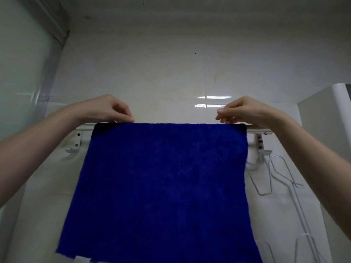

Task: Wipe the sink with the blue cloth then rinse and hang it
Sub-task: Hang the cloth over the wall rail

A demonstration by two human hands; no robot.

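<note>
The blue cloth [161, 183] hangs spread flat over a white wall-mounted towel rail [258, 130], its front face filling the middle of the view. My left hand [106, 109] is at the cloth's top left corner, with thumb and fingertips pinched together on the folded top edge. My right hand [245, 110] is at the top right corner, its curled fingertips pinching the same edge. Both forearms reach up from the lower corners. The sink is out of view.
White tiled wall [171, 73] lies behind the rail. Wire clothes hangers [273, 175] dangle from the rail's right bracket. A white cabinet [326, 118] stands at the right, and a glass panel with a metal frame [47, 76] at the left.
</note>
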